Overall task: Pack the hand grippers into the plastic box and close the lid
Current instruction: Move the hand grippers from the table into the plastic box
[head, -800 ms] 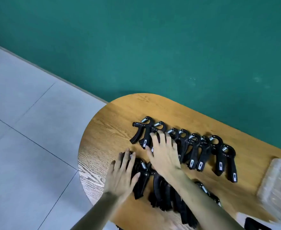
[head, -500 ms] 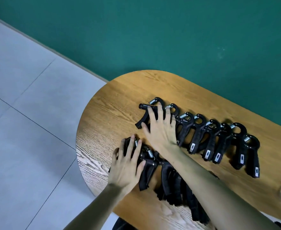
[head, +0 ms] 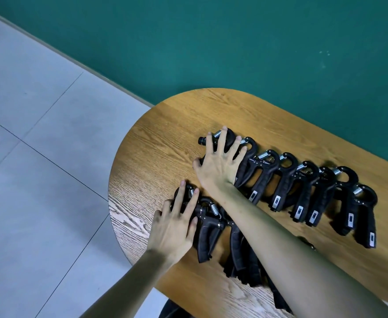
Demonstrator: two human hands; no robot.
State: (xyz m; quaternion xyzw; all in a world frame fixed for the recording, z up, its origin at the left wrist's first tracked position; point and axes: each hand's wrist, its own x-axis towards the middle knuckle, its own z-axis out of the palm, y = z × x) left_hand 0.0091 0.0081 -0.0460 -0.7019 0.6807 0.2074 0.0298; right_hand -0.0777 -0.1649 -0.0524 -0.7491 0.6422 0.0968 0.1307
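From my head camera I look down on a rounded wooden worktop [head: 165, 138] that stands against a green wall [head: 234, 42], with grey floor tiles [head: 39, 157] to the left of it.

My right hand [head: 219, 166] lies flat, fingers spread wide, on the left end of the far row of hand grippers [head: 303, 187]. Its fingertips cover the looped head and spring of the first gripper there, and my thumb rests at the worktop just left of it. It presses down rather than pinching anything. That row runs from under my palm away to the right, the black grippers lying side by side and overlapping, looped heads toward the wall and handles toward me, with small pale labels near the handle ends.

My left hand [head: 173, 228] is also spread and flat, resting on the left end of the near row of hand grippers [head: 213, 232]. Its fingers reach over the head of the first gripper there, close to the worktop's curved edge. It holds nothing. This near row runs right and toward me, and my right forearm crosses over it, hiding most of it; only a few handles and a silver spring show.

The plastic box is out of sight in this view.
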